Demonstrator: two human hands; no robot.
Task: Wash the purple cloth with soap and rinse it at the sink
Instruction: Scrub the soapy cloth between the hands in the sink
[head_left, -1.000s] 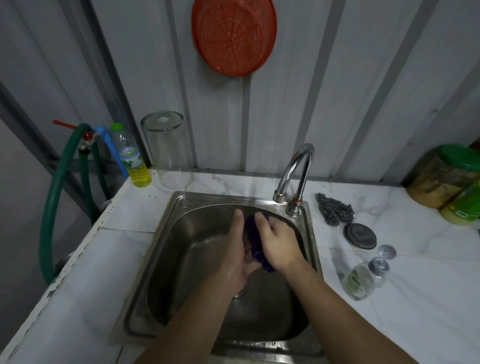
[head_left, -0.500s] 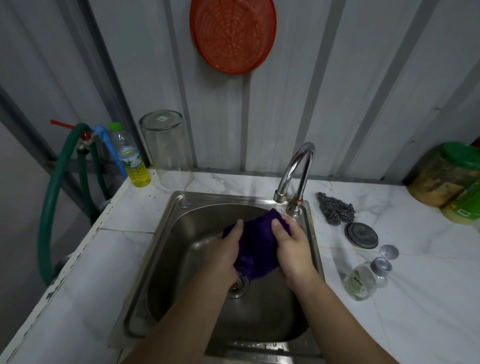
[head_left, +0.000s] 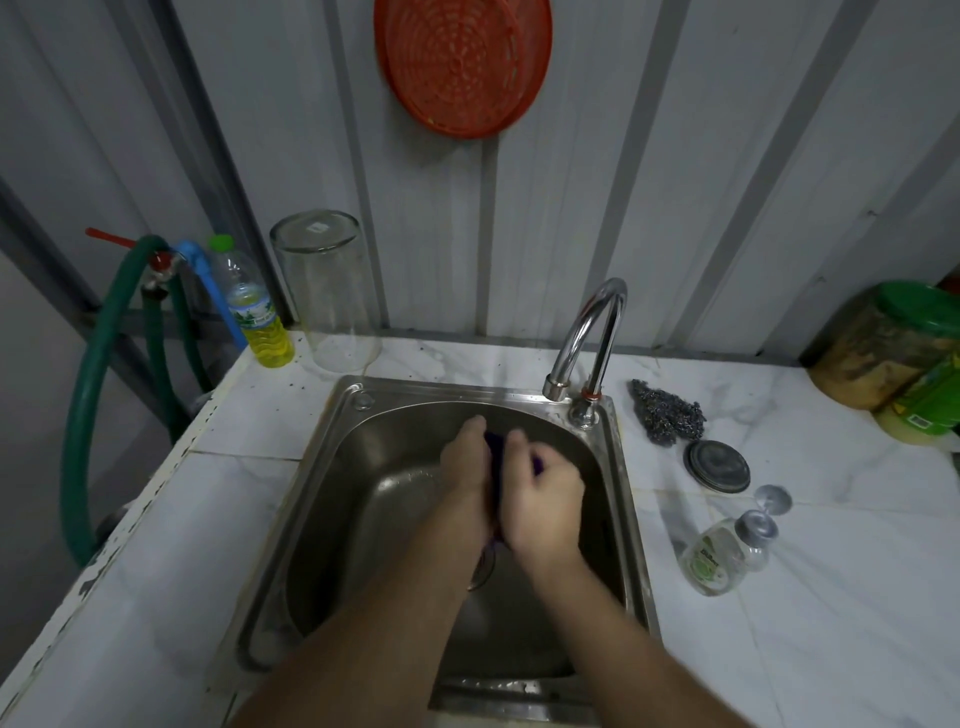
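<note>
Over the steel sink (head_left: 332, 467), my left hand (head_left: 465, 467) and my right hand (head_left: 545, 501) press together with the purple cloth (head_left: 494, 457) squeezed between them. Only a thin strip of the cloth shows between the palms; the rest is hidden. The chrome tap (head_left: 587, 332) arches over the back right corner of the basin, and no water stream shows. A small clear soap bottle (head_left: 714, 558) lies on its side on the counter to the right of the sink.
A steel scourer (head_left: 667, 410), a round dark lid (head_left: 717, 466) and a small cap (head_left: 773, 500) lie right of the sink. An upturned glass jar (head_left: 324, 291) and a yellow liquid bottle (head_left: 257, 317) stand back left beside a green hose (head_left: 88, 395). Green-lidded jars (head_left: 893, 343) sit far right.
Half a second ago the cloth was spread wide between my hands. Now the hands have closed together, bunching it into a narrow strip.
</note>
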